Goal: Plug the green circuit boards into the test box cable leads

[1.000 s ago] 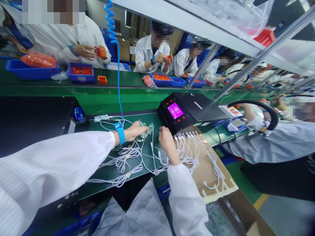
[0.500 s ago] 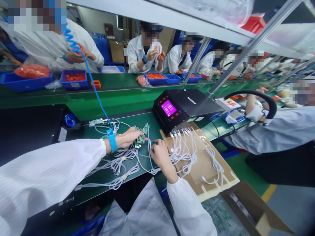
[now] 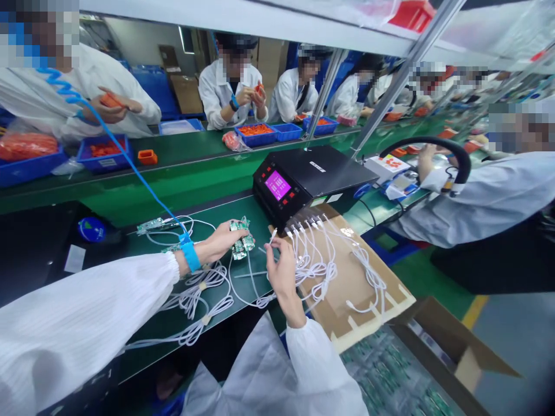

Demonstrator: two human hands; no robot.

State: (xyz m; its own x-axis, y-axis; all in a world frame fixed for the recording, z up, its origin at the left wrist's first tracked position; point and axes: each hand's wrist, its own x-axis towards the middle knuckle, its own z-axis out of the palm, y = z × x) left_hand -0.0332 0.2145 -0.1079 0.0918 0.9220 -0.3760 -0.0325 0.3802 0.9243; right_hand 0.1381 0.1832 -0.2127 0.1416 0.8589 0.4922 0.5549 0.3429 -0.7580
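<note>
Green circuit boards [image 3: 243, 241] sit in the fingers of my left hand [image 3: 221, 241], which is closed around them above the green bench mat [image 3: 225, 293]. A blue wrist strap [image 3: 189, 256] circles that wrist. My right hand [image 3: 281, 268] pinches the white plug of a USB cable [image 3: 273, 234], its tip pointing up. Bundled white cables [image 3: 203, 289] lie below my left hand. Just beyond my right hand stands a black test box [image 3: 312, 173] with a lit magenta screen [image 3: 278, 184] and several white cables plugged into its front.
A cardboard sheet [image 3: 368, 277] with coiled cables lies to the right. Bagged circuit boards [image 3: 390, 367] and an open carton [image 3: 451, 341] are below it. Another black box [image 3: 47, 242] stands at left. Co-workers sit across the belt, near blue bins [image 3: 258, 134] of orange parts.
My right hand has lifted the cable plug off the mat and now holds it upright. My left hand still grips the boards. The whole view has shifted slightly.
</note>
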